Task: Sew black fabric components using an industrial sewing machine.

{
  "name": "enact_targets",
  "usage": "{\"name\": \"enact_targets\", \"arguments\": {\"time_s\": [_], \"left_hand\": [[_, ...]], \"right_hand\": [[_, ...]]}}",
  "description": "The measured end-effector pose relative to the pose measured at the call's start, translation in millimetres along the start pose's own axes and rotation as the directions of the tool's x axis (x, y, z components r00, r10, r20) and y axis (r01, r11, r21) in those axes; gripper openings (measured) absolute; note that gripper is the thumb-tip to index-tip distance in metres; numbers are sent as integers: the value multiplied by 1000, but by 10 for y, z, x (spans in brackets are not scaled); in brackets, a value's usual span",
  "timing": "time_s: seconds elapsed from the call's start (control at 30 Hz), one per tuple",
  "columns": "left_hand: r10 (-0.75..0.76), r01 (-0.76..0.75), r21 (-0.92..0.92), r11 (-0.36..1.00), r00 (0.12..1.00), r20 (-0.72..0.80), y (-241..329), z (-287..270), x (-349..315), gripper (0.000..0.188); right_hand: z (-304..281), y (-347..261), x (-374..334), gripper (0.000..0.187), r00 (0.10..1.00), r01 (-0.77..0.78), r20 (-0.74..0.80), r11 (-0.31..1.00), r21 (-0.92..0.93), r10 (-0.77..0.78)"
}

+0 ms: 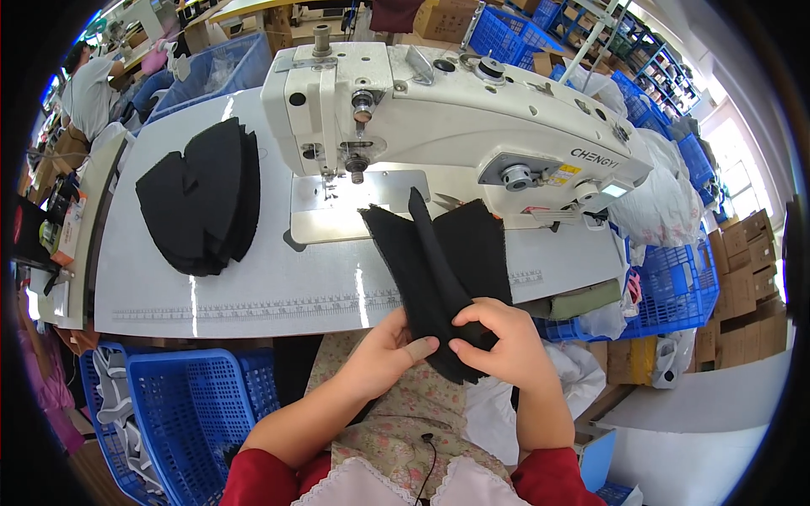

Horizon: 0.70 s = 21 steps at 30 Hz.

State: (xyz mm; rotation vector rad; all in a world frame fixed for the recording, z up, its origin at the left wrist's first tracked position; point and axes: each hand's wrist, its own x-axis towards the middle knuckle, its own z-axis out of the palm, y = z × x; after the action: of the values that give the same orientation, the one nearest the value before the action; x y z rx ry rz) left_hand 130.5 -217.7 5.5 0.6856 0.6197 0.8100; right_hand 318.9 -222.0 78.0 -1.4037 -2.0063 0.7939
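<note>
Black fabric pieces (439,261) stand up from my two hands at the table's front edge, with a folded strip running down their middle. My left hand (390,352) grips their lower left side, thumb lying on top of the cloth. With thumb and fingers closed, my right hand (499,341) pinches the lower right side. Behind the cloth is a white sewing machine (439,126), its lit needle area just left of the fabric's top. A pair of scissors (447,201) lies partly hidden behind the cloth. To the left rests a stack of cut black fabric pieces (198,198).
A printed ruler (253,312) runs along the front of the white table (135,291). Blue plastic baskets (190,396) stand below at left, more (675,291) at right. Folded green cloth (584,298) lies at the right edge. Another person (89,93) sits at far left.
</note>
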Motion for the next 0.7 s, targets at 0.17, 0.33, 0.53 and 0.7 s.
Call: {"name": "enact_targets", "arguments": {"time_s": [0.17, 0.33, 0.53, 0.7], "left_hand": [[-41, 42, 35, 999, 998, -44, 69, 75, -4, 48], [-56, 56, -3, 998, 998, -15, 60, 45, 11, 50], [-26, 25, -18, 1000, 1000, -9, 63, 46, 5, 54], [-26, 26, -19, 999, 1000, -5, 44, 29, 28, 56]], "right_hand": [[79, 84, -70, 18, 995, -27, -103, 987, -156, 11], [33, 132, -53, 24, 990, 123, -64, 989, -82, -129], [-55, 35, -36, 29, 996, 86, -22, 991, -99, -88], [-55, -18, -48, 27, 995, -88, 34, 993, -74, 91]]}}
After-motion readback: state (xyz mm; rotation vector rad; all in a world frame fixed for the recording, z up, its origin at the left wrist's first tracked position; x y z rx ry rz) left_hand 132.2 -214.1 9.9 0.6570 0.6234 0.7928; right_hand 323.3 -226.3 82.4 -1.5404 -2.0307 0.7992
